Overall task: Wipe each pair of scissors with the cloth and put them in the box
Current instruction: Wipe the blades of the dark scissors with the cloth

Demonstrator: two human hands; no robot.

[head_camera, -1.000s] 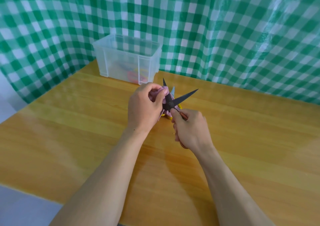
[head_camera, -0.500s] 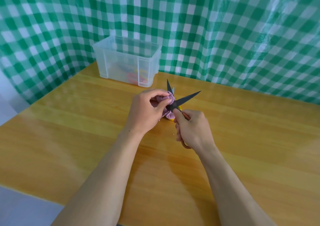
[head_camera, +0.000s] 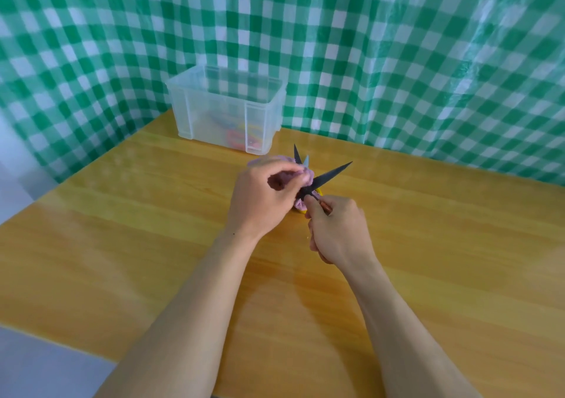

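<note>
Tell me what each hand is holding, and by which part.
The left hand grips the bunched purple cloth, pressed against one blade of the open black-bladed scissors. The right hand holds those scissors by the handle end, which that hand mostly hides.
</note>
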